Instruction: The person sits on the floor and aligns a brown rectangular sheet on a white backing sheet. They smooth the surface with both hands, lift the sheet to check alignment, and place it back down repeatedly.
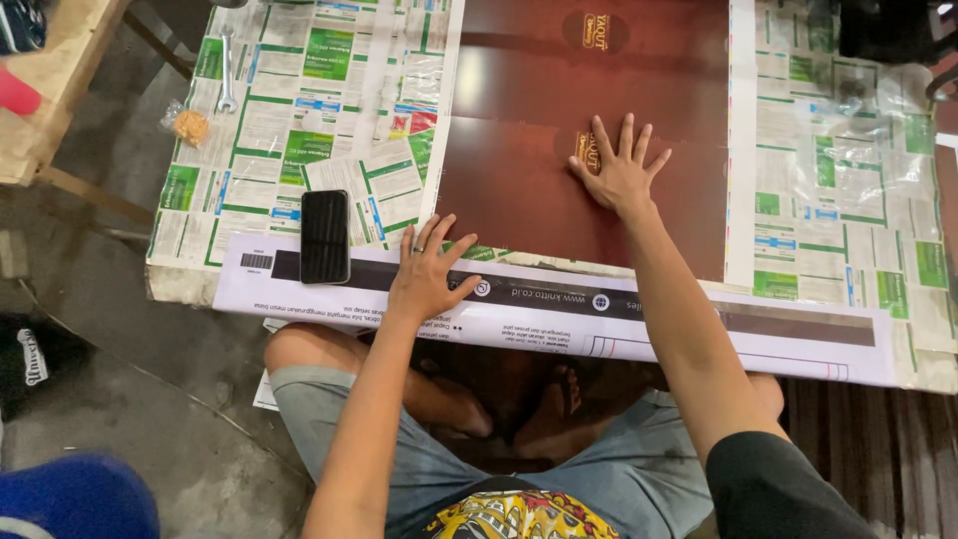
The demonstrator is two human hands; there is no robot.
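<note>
A glossy dark red-brown sheet (559, 110) lies flat on a low worktop covered with printed green-and-white paper (299, 120). My right hand (619, 170) presses flat on the sheet's near part, fingers spread, beside a small gold oval mark. My left hand (427, 274) rests open at the sheet's near left corner, on a long white printed strip (718, 324) that runs along the worktop's front edge. Neither hand holds anything.
A black phone (325, 237) lies face up left of my left hand. A metal wrench (227, 70) and a small clear bag with an orange thing (188, 124) sit at the far left. A wooden bench (55, 70) stands left. My crossed legs are below.
</note>
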